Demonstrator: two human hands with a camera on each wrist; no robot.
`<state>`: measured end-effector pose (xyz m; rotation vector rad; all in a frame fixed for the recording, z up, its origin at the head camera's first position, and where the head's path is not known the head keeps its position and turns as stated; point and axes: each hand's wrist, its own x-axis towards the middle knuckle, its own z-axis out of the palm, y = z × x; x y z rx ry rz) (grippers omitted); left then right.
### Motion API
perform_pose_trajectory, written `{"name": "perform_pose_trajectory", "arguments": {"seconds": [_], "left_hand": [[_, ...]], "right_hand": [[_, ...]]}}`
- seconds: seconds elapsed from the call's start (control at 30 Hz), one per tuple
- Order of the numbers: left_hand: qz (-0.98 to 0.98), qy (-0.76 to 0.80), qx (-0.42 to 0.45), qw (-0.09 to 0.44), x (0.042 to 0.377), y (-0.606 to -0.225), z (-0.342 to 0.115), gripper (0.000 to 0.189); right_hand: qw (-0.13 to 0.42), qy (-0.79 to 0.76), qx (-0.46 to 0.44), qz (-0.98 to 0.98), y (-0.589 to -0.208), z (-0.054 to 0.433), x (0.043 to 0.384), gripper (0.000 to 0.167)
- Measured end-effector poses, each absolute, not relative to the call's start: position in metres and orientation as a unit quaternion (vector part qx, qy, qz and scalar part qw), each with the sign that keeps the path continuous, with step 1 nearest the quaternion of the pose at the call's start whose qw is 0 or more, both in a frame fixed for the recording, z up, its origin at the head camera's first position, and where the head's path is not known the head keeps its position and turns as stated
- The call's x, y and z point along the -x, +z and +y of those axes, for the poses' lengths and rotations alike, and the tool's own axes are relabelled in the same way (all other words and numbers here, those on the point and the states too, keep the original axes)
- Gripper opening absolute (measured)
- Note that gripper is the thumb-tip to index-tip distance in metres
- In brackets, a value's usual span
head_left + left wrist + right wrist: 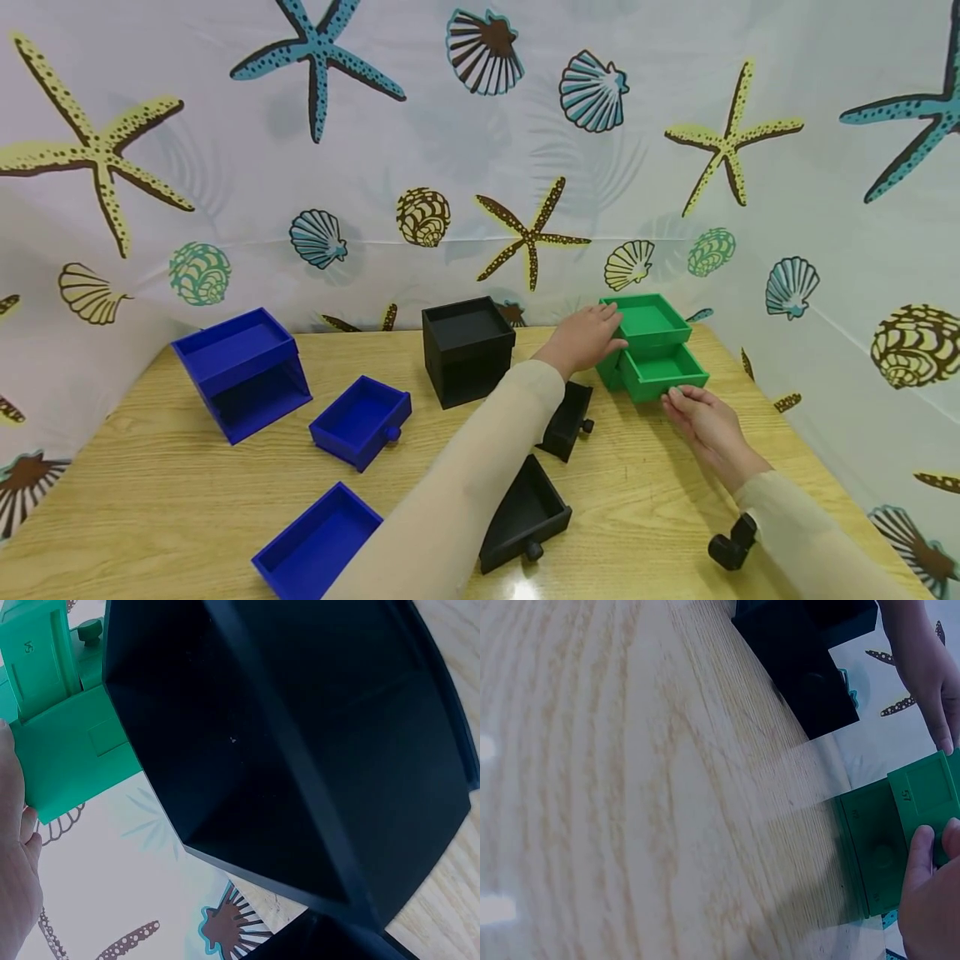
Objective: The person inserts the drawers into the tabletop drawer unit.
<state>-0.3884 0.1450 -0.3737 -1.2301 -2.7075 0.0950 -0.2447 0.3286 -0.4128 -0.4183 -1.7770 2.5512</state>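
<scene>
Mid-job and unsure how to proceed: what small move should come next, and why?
Probably slide the green drawer gently into the green cabinet: it juts out partway, the left hand rests against the cabinet, perhaps steadying it, and the right hand grips the drawer's front.

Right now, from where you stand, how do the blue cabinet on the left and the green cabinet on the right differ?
The blue cabinet has an open, drawerless front, while the green cabinet has a drawer jutting out.
No hand touches the blue cabinet; the left hand touches the green cabinet and the right hand its drawer.
Both stand on the wooden table with shallow, tray-like tops.
</scene>
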Motion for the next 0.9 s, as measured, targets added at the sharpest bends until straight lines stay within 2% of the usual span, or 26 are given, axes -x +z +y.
{"name": "perform_pose_trajectory", "arguments": {"seconds": [0.37, 0.9], "left_hand": [[-0.909, 0.032, 0.408, 0.081, 0.39, -0.375, 0.147, 0.061], [-0.91, 0.036, 0.405, 0.082, 0.391, -0.374, 0.147, 0.061]], "right_hand": [[-0.011, 0.805, 0.12, -0.58, -0.414, 0.331, 0.256, 0.016], [-0.018, 0.805, 0.1, -0.585, -0.415, 0.34, 0.271, 0.016]]}}
